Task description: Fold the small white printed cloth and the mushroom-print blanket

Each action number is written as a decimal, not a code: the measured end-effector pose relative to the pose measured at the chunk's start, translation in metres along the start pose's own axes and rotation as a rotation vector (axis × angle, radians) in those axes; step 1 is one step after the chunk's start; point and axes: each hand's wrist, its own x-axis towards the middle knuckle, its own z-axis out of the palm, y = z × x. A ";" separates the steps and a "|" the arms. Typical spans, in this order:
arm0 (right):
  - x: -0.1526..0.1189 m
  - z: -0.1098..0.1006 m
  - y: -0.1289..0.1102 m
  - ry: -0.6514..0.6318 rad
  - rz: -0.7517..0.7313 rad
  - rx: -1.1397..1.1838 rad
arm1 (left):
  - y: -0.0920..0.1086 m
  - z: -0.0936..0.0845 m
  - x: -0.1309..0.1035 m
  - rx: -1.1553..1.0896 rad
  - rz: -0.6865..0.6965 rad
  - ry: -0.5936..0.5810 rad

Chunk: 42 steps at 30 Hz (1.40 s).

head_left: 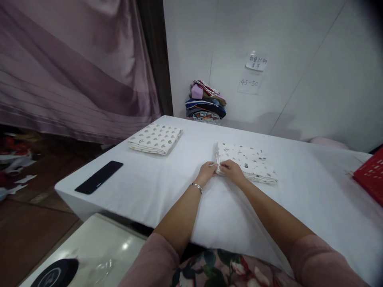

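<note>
A folded white cloth with small dark prints (248, 159) lies flat on the white-covered table (167, 179). At its near left corner both of my hands meet. My left hand (207, 172), with a silver bracelet at the wrist, is closed on the cloth's left edge. Right beside it, my right hand (231, 170) pinches the same corner from above. The fingertips are partly hidden among the layers. Further left lies a second folded white cloth (155, 138) with grey heart-like prints, apart from both hands.
A black phone-like slab (99, 177) rests near the table's left edge. Folded fabrics (206, 101) are stacked behind the table by the wall. A red basket-like object (371, 175) stands at the right. Below left is a pale surface (98, 235) with a black round object (55, 273).
</note>
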 end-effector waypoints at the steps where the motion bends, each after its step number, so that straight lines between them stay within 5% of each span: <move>1: 0.000 0.000 0.001 -0.003 0.005 0.009 | -0.001 0.000 0.001 0.001 0.002 0.000; 10: -0.001 0.004 0.007 0.014 0.036 0.079 | -0.001 0.000 0.003 0.041 -0.014 -0.013; 16: -0.010 0.010 0.006 0.169 -0.077 0.058 | 0.002 0.000 -0.001 0.036 -0.017 -0.026; 24: -0.016 0.015 0.007 0.100 -0.191 -0.036 | 0.005 0.001 -0.003 0.034 -0.025 -0.023; 42: -0.016 0.020 0.013 0.171 -0.074 0.244 | 0.006 -0.006 -0.007 -0.027 -0.002 -0.132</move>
